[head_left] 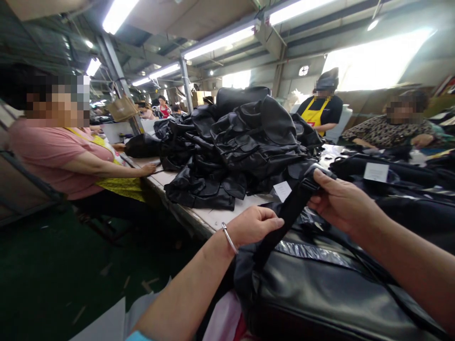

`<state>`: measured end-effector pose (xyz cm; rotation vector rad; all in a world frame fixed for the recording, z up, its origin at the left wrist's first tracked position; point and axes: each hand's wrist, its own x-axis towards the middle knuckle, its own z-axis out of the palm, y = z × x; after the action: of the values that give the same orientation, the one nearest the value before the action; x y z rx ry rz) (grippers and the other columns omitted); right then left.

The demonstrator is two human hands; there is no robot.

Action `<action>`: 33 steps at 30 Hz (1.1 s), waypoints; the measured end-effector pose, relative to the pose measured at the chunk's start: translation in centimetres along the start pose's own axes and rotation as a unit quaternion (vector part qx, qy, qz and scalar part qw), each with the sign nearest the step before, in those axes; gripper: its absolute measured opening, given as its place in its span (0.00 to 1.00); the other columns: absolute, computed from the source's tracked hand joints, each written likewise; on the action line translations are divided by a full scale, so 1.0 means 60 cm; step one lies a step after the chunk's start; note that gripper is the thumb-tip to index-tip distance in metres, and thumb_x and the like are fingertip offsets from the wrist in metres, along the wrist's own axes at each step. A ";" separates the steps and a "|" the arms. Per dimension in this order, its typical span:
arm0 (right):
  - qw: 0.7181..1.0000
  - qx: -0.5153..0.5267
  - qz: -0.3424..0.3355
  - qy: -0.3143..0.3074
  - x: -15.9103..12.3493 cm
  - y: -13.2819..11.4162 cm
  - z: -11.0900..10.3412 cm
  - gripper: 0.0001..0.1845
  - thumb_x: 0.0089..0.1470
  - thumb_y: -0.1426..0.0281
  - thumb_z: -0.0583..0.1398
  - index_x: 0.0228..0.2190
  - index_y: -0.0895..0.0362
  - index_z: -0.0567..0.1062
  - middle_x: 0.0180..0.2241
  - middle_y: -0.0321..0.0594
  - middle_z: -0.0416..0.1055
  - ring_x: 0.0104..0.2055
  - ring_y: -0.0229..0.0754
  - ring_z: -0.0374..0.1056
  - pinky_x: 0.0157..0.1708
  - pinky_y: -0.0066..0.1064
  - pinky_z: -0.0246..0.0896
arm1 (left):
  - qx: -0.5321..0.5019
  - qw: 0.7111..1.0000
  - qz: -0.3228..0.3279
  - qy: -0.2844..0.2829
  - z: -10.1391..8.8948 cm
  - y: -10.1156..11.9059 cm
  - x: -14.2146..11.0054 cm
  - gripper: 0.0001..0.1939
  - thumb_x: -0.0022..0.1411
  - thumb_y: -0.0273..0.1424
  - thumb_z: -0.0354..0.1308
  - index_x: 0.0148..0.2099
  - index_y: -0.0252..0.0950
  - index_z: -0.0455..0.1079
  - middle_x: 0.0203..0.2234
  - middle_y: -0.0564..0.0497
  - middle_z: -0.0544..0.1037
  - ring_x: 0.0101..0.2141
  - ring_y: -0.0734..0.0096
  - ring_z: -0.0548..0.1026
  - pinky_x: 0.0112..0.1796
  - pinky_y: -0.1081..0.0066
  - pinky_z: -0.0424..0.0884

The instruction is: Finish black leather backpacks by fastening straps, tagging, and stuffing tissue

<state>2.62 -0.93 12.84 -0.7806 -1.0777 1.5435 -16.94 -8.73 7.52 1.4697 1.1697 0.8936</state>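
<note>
A large black bag with a glossy side lies in front of me at the table's near edge. From its left end a wide black strap runs up to the right. My left hand is closed, pinching the strap partway along, and a metal bangle circles that wrist. Higher up, my right hand grips the strap at a black plastic buckle, with the thumb on top. A white paper tag shows just left of the strap. The fingers behind the strap are partly hidden.
A tall heap of black bags covers the table's middle. More black bags lie at right, one with a white card. A co-worker in pink sits at left; two others are across the table. The table edge runs at left.
</note>
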 end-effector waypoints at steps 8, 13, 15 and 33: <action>0.996 -0.038 -0.014 0.079 0.009 0.029 -0.022 0.21 0.37 0.64 0.76 0.24 0.60 0.71 0.22 0.35 0.68 0.17 0.33 0.59 0.12 0.23 0.60 | -0.146 0.986 -0.068 -0.045 0.009 -0.078 -0.032 0.25 0.56 0.52 0.61 0.37 0.32 0.74 0.27 0.49 0.76 0.26 0.73 0.71 0.31 0.72 0.67; 0.996 -0.043 -0.008 0.081 0.015 0.039 -0.028 0.17 0.43 0.67 0.74 0.23 0.59 0.71 0.21 0.35 0.67 0.17 0.32 0.59 0.12 0.23 0.59 | -0.230 0.966 -0.114 -0.036 0.019 -0.087 -0.039 0.27 0.49 0.52 0.67 0.37 0.31 0.74 0.29 0.46 0.79 0.29 0.69 0.75 0.33 0.70 0.69; 0.996 -0.037 -0.007 0.076 0.016 0.038 -0.031 0.16 0.44 0.66 0.74 0.24 0.59 0.72 0.21 0.35 0.66 0.18 0.32 0.59 0.13 0.22 0.59 | -0.248 0.959 -0.128 -0.050 0.020 -0.082 -0.041 0.28 0.48 0.53 0.67 0.36 0.31 0.74 0.29 0.44 0.79 0.29 0.68 0.76 0.34 0.70 0.69; 0.999 -0.033 -0.005 -0.007 0.020 0.063 -0.074 0.20 0.48 0.55 0.70 0.28 0.59 0.75 0.22 0.34 0.69 0.19 0.33 0.60 0.14 0.24 0.56 | 0.143 0.975 -0.161 0.053 0.041 -0.107 -0.078 0.13 0.52 0.37 0.64 0.35 0.33 0.77 0.26 0.51 0.77 0.31 0.66 0.73 0.34 0.71 0.66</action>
<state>4.83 1.15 7.73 -0.8085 -1.1477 1.5126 -17.22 -13.77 0.94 1.4122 1.6158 0.6023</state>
